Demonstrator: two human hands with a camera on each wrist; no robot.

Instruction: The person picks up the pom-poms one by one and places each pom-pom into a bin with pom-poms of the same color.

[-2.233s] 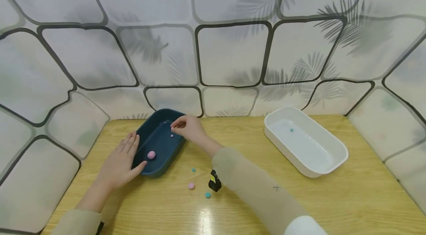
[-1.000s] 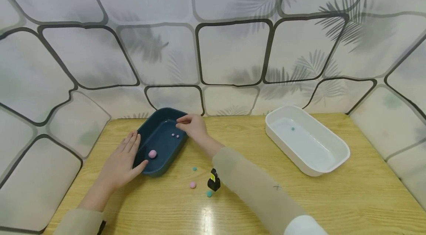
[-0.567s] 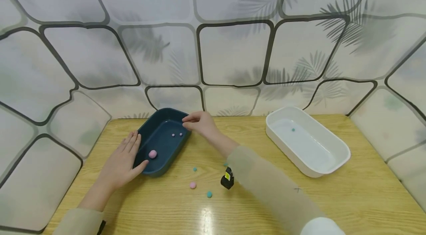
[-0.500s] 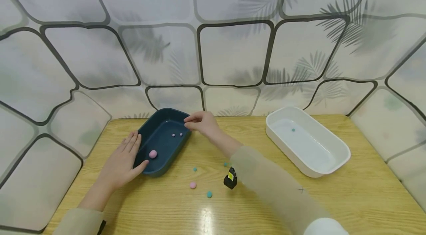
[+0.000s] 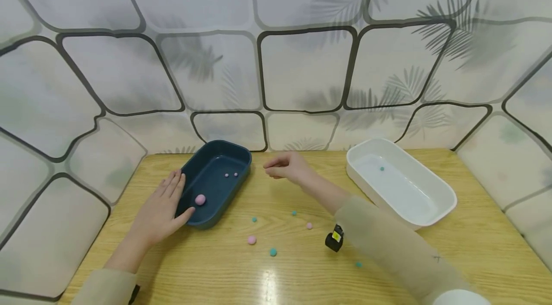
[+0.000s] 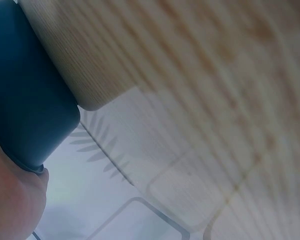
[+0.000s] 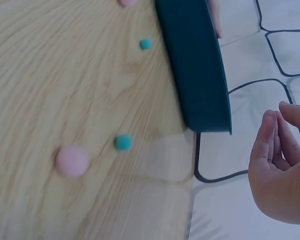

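My left hand rests along the left side of a dark blue bin, fingers straight against its wall and thumb at the near rim. Inside that bin lie a large pink ball and two small pink balls. My right hand is over the table just right of the bin, fingers bent toward the thumb. In the right wrist view its fingertips show nothing between them and the thumb. Small teal balls and pink balls lie on the table in front of the bins.
A white bin stands at the back right with one teal ball in it. Another teal ball sits beside the right sleeve. A patterned wall borders the wooden table behind. A black camera hangs at the right wrist.
A second small pink ball has come to lie in the dark blue bin. My right hand has drawn back to the right, out over the table. The left hand keeps its place.
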